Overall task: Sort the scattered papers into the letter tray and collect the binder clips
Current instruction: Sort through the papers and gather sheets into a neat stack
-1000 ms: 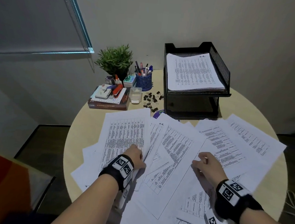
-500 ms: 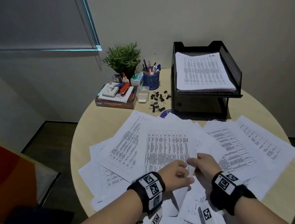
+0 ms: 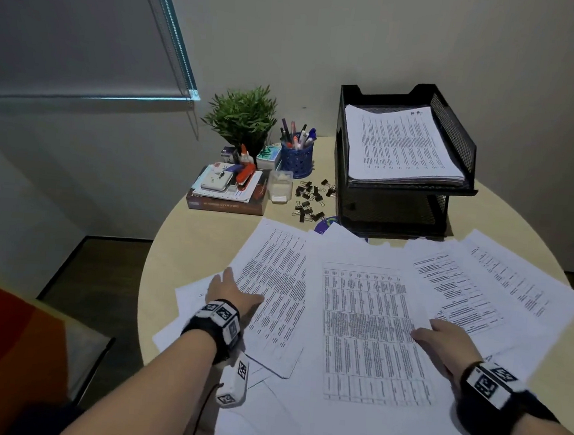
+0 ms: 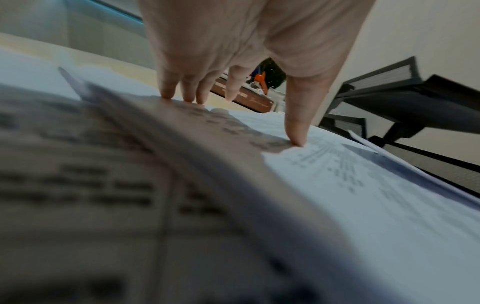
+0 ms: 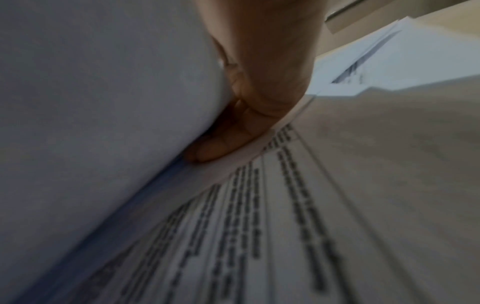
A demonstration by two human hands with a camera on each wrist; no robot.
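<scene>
Printed papers (image 3: 366, 330) lie scattered over the near half of the round table (image 3: 190, 254). My left hand (image 3: 235, 290) rests on a left-hand sheet (image 3: 273, 285); the left wrist view shows its straight fingertips (image 4: 294, 135) pressing that sheet down. My right hand (image 3: 441, 339) grips the right edge of the middle sheet, and its fingers (image 5: 223, 146) lie under that lifted sheet. The black two-tier letter tray (image 3: 456, 141) stands at the back with a paper stack (image 3: 401, 147) in its top tier. Black binder clips (image 3: 311, 198) lie loose to the left of the tray.
At the back left stand a potted plant (image 3: 242, 117), a blue pen cup (image 3: 296, 156), a small clear container (image 3: 280, 186) and a book (image 3: 224, 205) with a stapler and small items on top. Bare table shows left of the papers. An orange seat (image 3: 1, 339) is at lower left.
My left hand has left the middle sheet and moved left onto the left-hand sheet. My right hand has shifted right along the middle sheet's edge.
</scene>
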